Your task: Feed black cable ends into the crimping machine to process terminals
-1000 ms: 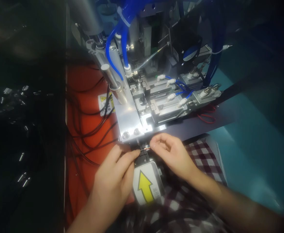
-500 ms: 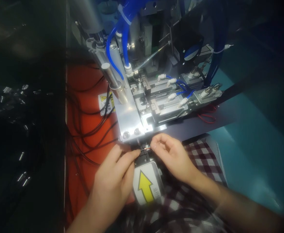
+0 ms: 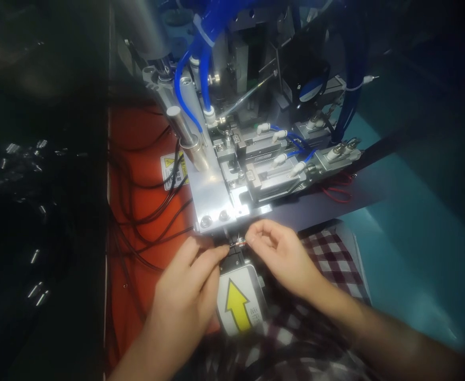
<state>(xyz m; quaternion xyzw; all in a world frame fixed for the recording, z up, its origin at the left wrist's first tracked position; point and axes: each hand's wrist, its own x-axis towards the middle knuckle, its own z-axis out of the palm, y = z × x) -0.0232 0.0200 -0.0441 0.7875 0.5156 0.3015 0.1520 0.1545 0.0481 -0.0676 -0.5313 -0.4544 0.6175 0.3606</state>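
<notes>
My left hand (image 3: 190,280) has its thumb and forefinger pressed together at the left end of a small thin part (image 3: 239,242) with a reddish strand. At the right end of that part, my right hand (image 3: 278,254) closes in a pinch. The part lies over a small black fixture (image 3: 234,258), just below the front edge of a shiny metal plate (image 3: 214,203). Fingertips hide both ends of the part, and its exact shape is too small to tell.
A white cover (image 3: 238,301) with a yellow arrow sits between my wrists. Behind are metal cylinders (image 3: 276,172) with blue air tubes (image 3: 206,63). Black cables (image 3: 133,222) cross an orange surface (image 3: 153,185) at left. A steel post (image 3: 182,127) rises from the plate.
</notes>
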